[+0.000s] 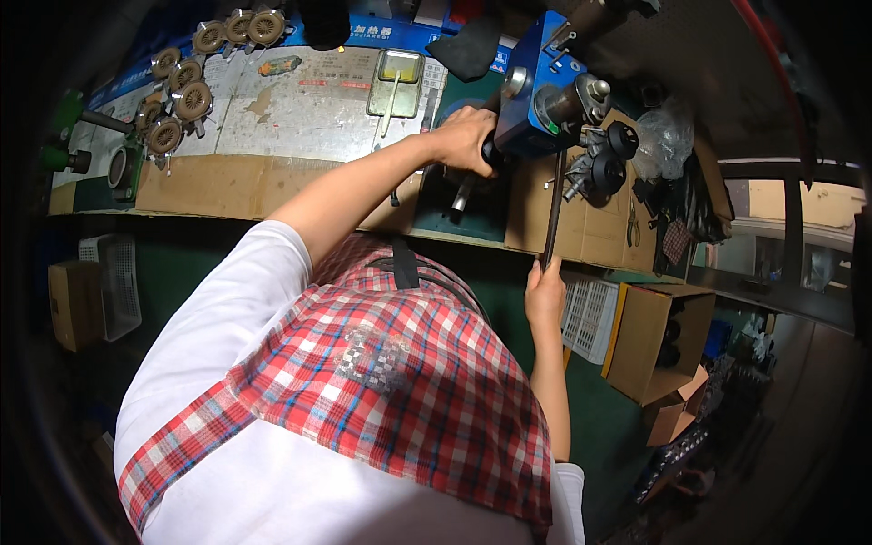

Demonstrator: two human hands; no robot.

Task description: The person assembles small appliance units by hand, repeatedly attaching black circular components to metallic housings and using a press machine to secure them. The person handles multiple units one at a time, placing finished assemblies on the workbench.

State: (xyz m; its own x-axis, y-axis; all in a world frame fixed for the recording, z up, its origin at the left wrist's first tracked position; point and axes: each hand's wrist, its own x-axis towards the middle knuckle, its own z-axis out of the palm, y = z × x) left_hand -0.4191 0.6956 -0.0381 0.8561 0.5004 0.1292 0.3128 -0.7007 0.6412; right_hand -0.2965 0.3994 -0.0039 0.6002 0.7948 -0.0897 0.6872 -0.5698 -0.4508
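Observation:
A blue bench press [525,127] with a metal shaft stands at the right part of the workbench. My left hand [465,141] is closed around a dark, rounded part [491,154] right beside the press; its exact kind is mostly hidden by my fingers. Below my right hand's fist [545,292] nothing hangs, while above it rises the long dark lever [554,209] of the press, which this hand grips at its lower end. Just right of the lever lie several metal parts with black round caps [609,171].
Several brown round slotted parts [193,100] cluster at the bench's far left. A shallow tray [396,84] with yellowish stuff and a brush [391,104] sits mid-bench. Pliers [633,225] lie at the right. Below stand an open cardboard box [649,341] and a white crate [589,318].

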